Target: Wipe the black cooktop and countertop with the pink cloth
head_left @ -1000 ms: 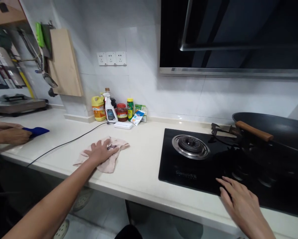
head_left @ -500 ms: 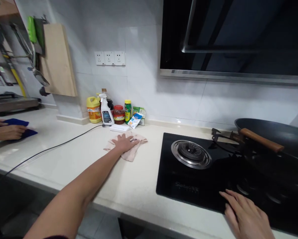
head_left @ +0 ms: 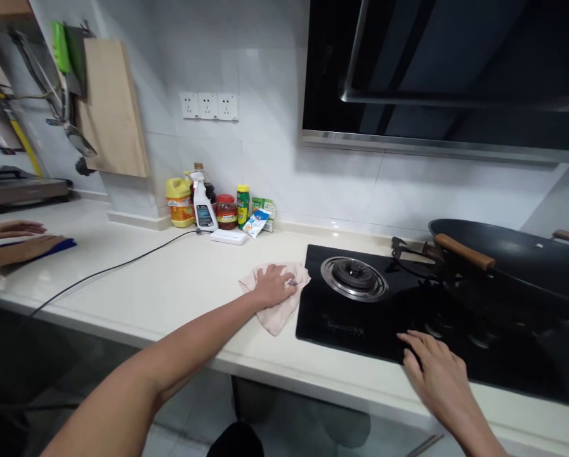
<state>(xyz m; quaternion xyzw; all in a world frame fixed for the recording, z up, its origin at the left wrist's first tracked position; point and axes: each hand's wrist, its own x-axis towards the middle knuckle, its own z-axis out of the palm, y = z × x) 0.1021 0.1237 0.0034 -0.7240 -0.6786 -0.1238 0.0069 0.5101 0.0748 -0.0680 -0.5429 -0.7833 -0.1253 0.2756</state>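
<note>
A pale pink cleaning cloth (head_left: 275,317) lies spread on the white countertop, its right corner touching the left edge of the black glass gas hob (head_left: 341,346). My left hand (head_left: 272,285) presses on it from above, with a fold of cloth bunched by the thumb. On the right, my right hand (head_left: 434,365) rests at the hob's front edge, fingers stretched out and nothing in them. A round metal burner (head_left: 354,278) sits between and beyond my two hands.
A wok (head_left: 512,254) with wooden handles stands on the hob's right side. Bottles and jars, including a white spray bottle (head_left: 203,206), line the wall. A black cable (head_left: 122,261) crosses the countertop. At far left, another person's hands (head_left: 27,244) press a blue cloth (head_left: 66,245).
My left hand has slid the cloth right and toward me, up to the hob. The view has shifted slightly right. The other person's hands have moved over the blue cloth.
</note>
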